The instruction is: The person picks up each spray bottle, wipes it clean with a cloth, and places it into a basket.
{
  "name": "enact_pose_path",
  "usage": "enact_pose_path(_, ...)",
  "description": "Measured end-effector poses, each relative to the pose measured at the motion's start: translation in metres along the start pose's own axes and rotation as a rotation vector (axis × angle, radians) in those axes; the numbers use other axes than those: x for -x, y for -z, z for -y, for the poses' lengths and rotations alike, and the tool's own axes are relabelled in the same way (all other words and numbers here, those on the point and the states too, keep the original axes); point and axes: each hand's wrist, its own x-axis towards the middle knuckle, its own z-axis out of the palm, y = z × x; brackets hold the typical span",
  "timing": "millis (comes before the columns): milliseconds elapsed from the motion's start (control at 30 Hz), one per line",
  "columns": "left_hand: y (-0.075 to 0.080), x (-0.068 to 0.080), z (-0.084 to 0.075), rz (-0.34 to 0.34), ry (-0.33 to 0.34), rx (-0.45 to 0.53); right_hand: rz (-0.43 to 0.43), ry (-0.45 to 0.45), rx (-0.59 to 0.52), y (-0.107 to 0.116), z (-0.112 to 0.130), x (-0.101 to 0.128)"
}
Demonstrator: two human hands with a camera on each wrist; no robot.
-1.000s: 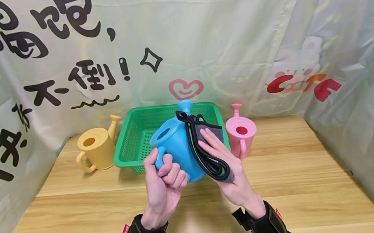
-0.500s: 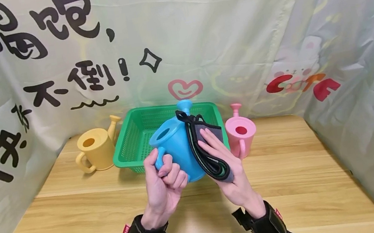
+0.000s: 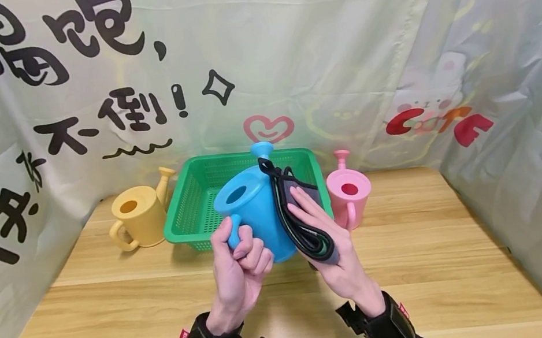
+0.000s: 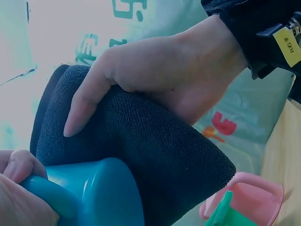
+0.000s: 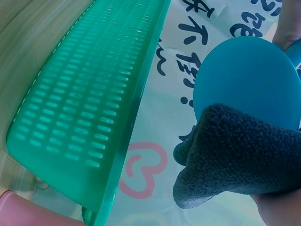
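My left hand [image 3: 241, 272] grips the handle of a blue watering can [image 3: 261, 211], lifted over the table in front of the basket. Against the can's right side lies a folded dark grey towel [image 3: 293, 230] with black edging. My right hand [image 3: 332, 247] holds this towel, its fingers lying along the cloth. In the left wrist view the thumb presses on the towel's fuzzy face [image 4: 150, 136], close beside the can's base [image 4: 113, 188]. The right wrist view shows the towel [image 5: 244, 155] overlapping the can's round bottom [image 5: 249, 80]; most right-hand fingers are hidden there.
A green perforated basket [image 3: 181, 220] stands behind the can. To its left is a yellow watering can [image 3: 145, 223], to its right a pink one [image 3: 351, 195]. The wooden table [image 3: 420, 252] backs onto a printed white cloth [image 3: 335, 36].
In the last half second the blue can has shifted slightly left and its spout has risen a little, with my left hand moving along. The right hand stays nearly still with the towel.
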Motion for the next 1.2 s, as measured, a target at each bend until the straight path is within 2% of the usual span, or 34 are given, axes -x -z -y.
enact_pose_path(667, -0.0002, -0.0003, 0.0004, 0.006, -0.021, -0.015, 0.002, -0.001, -0.02, -0.0001, 0.0008, -0.0001)
enact_pose_path(1000, 0.0007, -0.0004, -0.0022, 0.022, 0.025, 0.138, -0.021, 0.034, -0.026, 0.0017, -0.0011, -0.0002)
enact_pose_path(1200, 0.001, -0.0006, -0.0026, 0.04, 0.022, 0.162, -0.038, 0.045, -0.043, 0.0029, -0.0019, -0.0006)
